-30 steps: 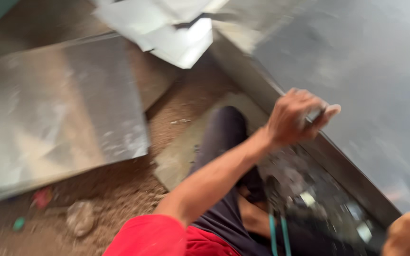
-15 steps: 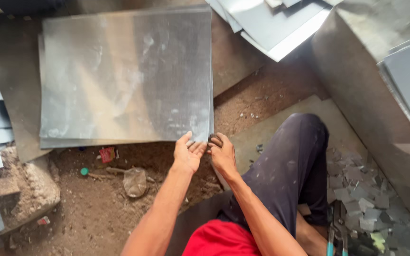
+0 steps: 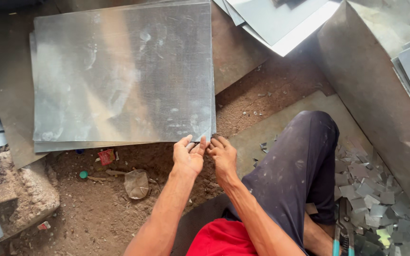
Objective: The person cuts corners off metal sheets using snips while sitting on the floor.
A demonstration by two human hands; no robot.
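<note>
Head cam, looking down at my own hands. Left hand [image 3: 189,156] and right hand [image 3: 223,154] sit side by side at the near right corner of the metal sheet stack [image 3: 119,76]. Both touch the corner edge. Left fingers [image 3: 200,144] are curled on the corner of the top sheet. Right fingers [image 3: 217,141] meet them from the other side. Grip state: left looks pinched on the sheet corner. For the right I cannot tell whether it is clamped or just resting against the edge (the fingertips overlap in this view).

The stack lies flat on the dirt floor [image 3: 96,208], several sheets deep with edges slightly offset at the bottom left. A larger dull plate lies beneath it.

Around it:
- my bent knee in dark trousers [image 3: 300,161], right of the hands, over a flat board [image 3: 266,128]
- pile of small cut metal scraps [image 3: 371,189] at the right, beside the leg
- snips with teal handles [image 3: 343,227], bottom right, lying at the edge of the scraps
- more loose sheets [image 3: 281,23] at the top, well apart from the hands
- a big tilted metal panel [image 3: 371,85] along the right
- crumpled clear wrapper [image 3: 136,184] and a red scrap [image 3: 105,156] on the dirt, just left of my left forearm
- concrete lump [image 3: 24,194] at the lower left
</note>
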